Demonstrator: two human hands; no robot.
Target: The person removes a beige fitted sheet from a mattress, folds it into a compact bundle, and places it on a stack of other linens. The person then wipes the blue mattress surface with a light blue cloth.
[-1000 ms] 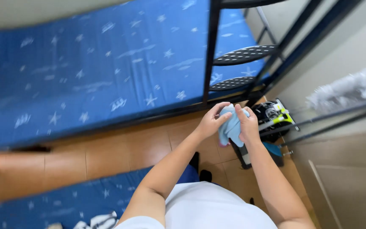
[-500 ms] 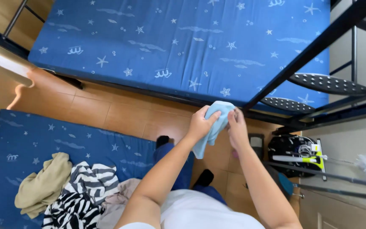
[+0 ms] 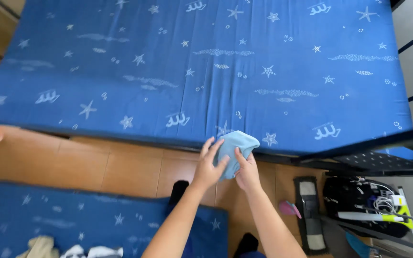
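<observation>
A small light blue folded cloth [image 3: 237,145] is held between both my hands in front of me. My left hand [image 3: 208,166] grips its left side with fingers spread over it. My right hand [image 3: 247,170] pinches its lower right part. The cloth hangs just above the near edge of a big blue mattress [image 3: 206,67] printed with white stars and waves.
A second blue mattress [image 3: 72,217] lies at the lower left with crumpled clothes [image 3: 68,251] on it. Orange-brown floor tiles [image 3: 87,165] run between the two. A black metal ladder frame [image 3: 374,160], a dark bag with cables [image 3: 369,205] and a flat mop head [image 3: 309,215] sit at the right.
The view has swung down and closer to the large mattress. Both hands have kept hold of the cloth, which now looks more bunched and folded.
</observation>
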